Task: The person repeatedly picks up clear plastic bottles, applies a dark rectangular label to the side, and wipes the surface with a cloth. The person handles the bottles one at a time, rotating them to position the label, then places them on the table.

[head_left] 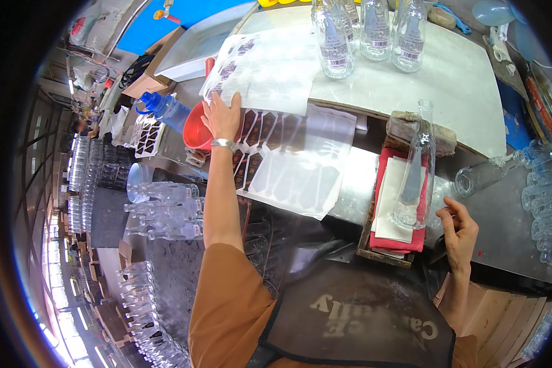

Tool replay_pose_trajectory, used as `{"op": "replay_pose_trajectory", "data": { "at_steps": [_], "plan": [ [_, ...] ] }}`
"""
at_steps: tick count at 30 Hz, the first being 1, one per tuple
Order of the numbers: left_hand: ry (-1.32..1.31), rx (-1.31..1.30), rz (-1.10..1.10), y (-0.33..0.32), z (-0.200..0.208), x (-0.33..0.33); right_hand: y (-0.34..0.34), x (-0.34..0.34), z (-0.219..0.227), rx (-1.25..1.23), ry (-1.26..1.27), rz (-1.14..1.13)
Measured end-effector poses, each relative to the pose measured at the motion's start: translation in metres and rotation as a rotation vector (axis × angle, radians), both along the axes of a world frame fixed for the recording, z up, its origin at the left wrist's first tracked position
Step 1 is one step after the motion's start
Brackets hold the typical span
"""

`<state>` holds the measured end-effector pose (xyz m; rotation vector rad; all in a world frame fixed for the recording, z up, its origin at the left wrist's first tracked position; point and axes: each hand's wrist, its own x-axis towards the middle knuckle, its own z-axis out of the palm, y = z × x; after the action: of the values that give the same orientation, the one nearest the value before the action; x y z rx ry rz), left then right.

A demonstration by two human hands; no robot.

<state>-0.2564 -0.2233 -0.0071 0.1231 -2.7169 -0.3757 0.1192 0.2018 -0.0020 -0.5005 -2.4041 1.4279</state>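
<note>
Left of centre, I see the red bowl against the left hand, fingers spread beside the paper sheet; a snag could tip it. Right of centre, the round bottle on folded cloths could roll if bumped by the right hand, curled; whether its fingertips meet, I can't tell.

Pale lettering on dark apron, nearer body than right hand; small print, barcodes on clear bottles well beyond.
</note>
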Motion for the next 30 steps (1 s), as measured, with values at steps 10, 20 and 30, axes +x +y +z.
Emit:
{"op": "replay_pose_trajectory", "data": {
  "at_steps": [10,20,30],
  "plan": [
    [0.274,-0.063,-0.397,-0.068,-0.021,-0.014,-0.006,-0.01,-0.002,0.093,0.01,0.039],
    [0.183,0.761,-0.325,-0.051,0.004,0.011,-0.002,0.003,0.002,0.042,-0.07,0.098],
    [-0.136,0.644,-0.976,0.192,0.057,0.18,-0.035,0.006,0.0,0.294,0.008,0.138]
  ]
}}
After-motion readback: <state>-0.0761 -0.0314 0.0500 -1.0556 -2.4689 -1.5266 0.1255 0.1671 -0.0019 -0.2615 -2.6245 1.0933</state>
